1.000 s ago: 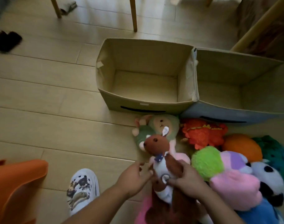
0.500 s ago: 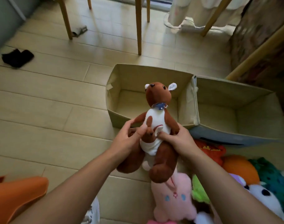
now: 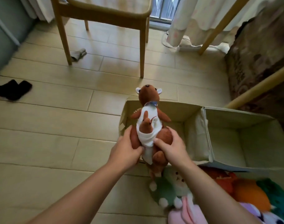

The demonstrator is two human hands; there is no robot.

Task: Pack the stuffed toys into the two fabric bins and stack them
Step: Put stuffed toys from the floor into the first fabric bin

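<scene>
A brown kangaroo toy (image 3: 150,101) with a white belly and a small joey in its pouch is held upright in the air over the near left corner of the beige fabric bin (image 3: 195,128). My left hand (image 3: 126,151) grips its left hip and my right hand (image 3: 170,147) grips its right hip, thumbs on the front. A second fabric bin (image 3: 251,126) with a grey-blue front stands right against the first. Both bins look empty where I can see inside. More stuffed toys lie on the floor at the lower right: a green one (image 3: 167,189), a pink one (image 3: 186,214), an orange one (image 3: 248,193).
A wooden chair (image 3: 105,12) stands behind the bins. A black sock (image 3: 14,89) lies on the floor at the left and a grey one (image 3: 78,54) by a chair leg. Curtains (image 3: 194,18) and a patterned brown cover (image 3: 259,54) over a wooden frame are at the right.
Both hands picked the kangaroo out of the toy pile and raised it over the beige bin. My grip slid from its chest down to its hips. The view tilted up.
</scene>
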